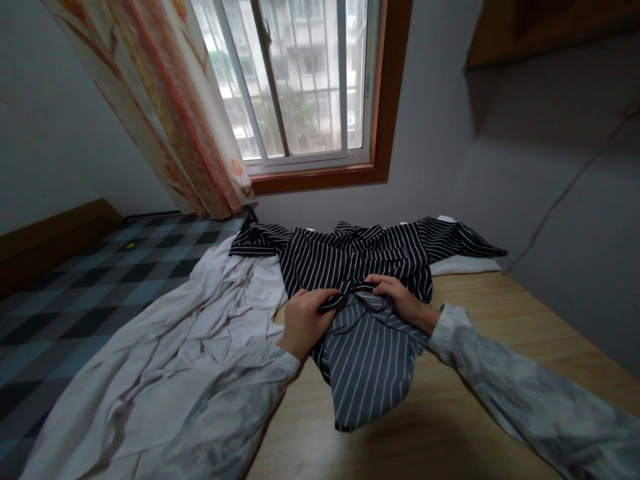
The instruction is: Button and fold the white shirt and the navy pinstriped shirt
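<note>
A black shirt with white stripes [350,257] lies spread over the table, its sleeves stretched out to both sides near the wall. My left hand [309,321] grips the front of the shirt, thumb and fingers closed on a bunched fold. On the other side of that fold, my right hand [400,298] pinches the cloth too. Between and below the hands, a lower part of the shirt hangs toward me with its paler grey inner side showing. Some of the fingertips are hidden in the fabric.
A wooden table [510,333] bears the shirt. Crumpled white cloth [165,373] drapes along its left, beside a bed with a checked cover [100,287]. Behind are a barred window [305,80] and a patterned curtain [165,113]. A wooden shelf [550,33] juts out upper right.
</note>
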A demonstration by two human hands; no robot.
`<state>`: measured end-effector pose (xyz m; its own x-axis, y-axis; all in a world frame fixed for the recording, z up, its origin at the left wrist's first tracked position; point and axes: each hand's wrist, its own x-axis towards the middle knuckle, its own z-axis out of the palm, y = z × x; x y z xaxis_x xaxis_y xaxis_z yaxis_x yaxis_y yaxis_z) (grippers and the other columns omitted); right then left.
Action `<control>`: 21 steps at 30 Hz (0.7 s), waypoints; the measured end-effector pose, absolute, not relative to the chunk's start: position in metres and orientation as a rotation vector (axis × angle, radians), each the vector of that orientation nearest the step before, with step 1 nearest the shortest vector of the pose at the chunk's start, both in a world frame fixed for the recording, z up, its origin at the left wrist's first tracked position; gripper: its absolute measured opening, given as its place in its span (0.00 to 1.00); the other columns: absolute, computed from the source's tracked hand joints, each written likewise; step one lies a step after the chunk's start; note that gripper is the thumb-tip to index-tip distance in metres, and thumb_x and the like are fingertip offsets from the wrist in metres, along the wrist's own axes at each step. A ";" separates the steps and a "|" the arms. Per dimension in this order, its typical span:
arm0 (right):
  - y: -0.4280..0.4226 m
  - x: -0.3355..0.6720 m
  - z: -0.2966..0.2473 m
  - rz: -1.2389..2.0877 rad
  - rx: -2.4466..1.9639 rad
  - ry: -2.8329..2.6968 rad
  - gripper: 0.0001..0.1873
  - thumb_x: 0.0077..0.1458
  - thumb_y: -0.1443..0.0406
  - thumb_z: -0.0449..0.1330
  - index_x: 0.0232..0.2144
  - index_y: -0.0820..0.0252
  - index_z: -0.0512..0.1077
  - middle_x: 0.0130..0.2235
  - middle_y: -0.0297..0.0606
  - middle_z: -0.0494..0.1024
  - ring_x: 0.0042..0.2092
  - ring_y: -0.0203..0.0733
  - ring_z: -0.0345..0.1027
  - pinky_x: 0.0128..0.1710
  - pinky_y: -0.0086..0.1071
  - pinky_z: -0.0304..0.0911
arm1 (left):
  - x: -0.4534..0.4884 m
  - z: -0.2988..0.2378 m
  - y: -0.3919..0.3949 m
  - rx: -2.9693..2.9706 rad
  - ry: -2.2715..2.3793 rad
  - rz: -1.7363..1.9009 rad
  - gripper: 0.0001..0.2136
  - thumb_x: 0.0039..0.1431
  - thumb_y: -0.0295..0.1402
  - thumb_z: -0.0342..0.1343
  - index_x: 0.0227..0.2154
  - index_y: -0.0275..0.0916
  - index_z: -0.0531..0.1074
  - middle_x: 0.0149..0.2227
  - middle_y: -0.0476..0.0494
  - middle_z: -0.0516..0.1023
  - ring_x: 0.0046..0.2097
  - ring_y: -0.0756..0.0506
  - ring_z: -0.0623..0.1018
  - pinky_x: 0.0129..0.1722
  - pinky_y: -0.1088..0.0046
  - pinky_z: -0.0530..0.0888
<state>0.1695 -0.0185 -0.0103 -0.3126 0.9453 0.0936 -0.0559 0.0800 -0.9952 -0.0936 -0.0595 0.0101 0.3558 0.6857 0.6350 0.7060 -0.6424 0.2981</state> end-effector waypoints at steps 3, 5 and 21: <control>-0.022 0.165 -0.007 1.270 -0.987 -1.551 0.19 0.58 0.47 0.69 0.34 0.57 0.82 0.33 0.36 0.80 0.34 0.41 0.71 0.35 0.34 0.66 | -0.093 0.010 -0.060 -2.561 -1.326 -1.172 0.09 0.65 0.32 0.67 0.47 0.44 0.83 0.43 0.47 0.89 0.39 0.42 0.86 0.40 0.63 0.73; -0.025 0.160 -0.006 1.154 -1.000 -1.639 0.19 0.60 0.48 0.69 0.35 0.57 0.83 0.36 0.38 0.84 0.38 0.44 0.76 0.42 0.37 0.69 | -0.093 0.010 -0.060 -2.555 -1.339 -1.167 0.09 0.65 0.32 0.67 0.47 0.44 0.83 0.42 0.47 0.89 0.39 0.42 0.86 0.40 0.63 0.73; -0.046 0.141 0.009 0.621 -0.819 -1.856 0.06 0.68 0.60 0.65 0.40 0.54 0.82 0.41 0.39 0.80 0.46 0.46 0.75 0.51 0.41 0.69 | -0.096 0.009 -0.060 -2.572 -1.026 -0.851 0.09 0.68 0.34 0.63 0.48 0.42 0.83 0.32 0.47 0.84 0.33 0.44 0.81 0.38 0.63 0.68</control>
<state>0.1414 -0.0461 0.0091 -0.2967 0.7637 0.5734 0.2651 0.6427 -0.7188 -0.0961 -0.0599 0.0088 0.5829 0.5481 0.5999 0.6906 -0.7232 -0.0103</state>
